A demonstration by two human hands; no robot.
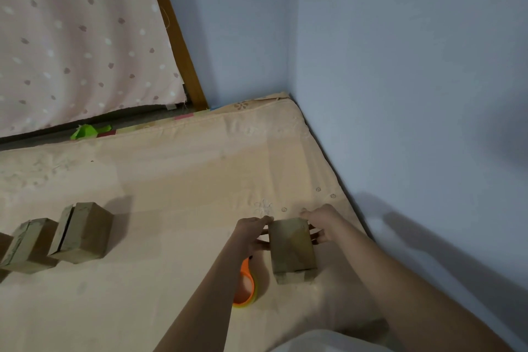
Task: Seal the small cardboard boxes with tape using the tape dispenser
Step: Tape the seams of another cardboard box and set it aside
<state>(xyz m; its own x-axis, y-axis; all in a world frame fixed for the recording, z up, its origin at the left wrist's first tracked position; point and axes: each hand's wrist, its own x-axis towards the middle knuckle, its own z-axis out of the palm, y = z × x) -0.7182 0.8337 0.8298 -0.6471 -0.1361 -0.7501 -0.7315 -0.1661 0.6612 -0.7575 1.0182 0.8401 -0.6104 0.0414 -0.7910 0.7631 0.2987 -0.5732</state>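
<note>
A small cardboard box (291,248) stands on the beige mattress (183,180) at the lower right. My left hand (253,233) grips its left side and my right hand (321,223) grips its right side, fingers curled over the far top edge. Shiny tape shows along the box's top and front. An orange tape dispenser with a tape roll (245,286) lies on the mattress just left of the box, partly hidden under my left forearm. Two more cardboard boxes (81,233) (28,246) stand at the left, their top flaps showing a gap.
A blue wall (400,94) borders the mattress on the right and behind. A dotted pink curtain (80,37) with a wooden frame hangs at the upper left. A green scrap (85,131) lies beyond the mattress edge. A white object (328,341) sits at the bottom.
</note>
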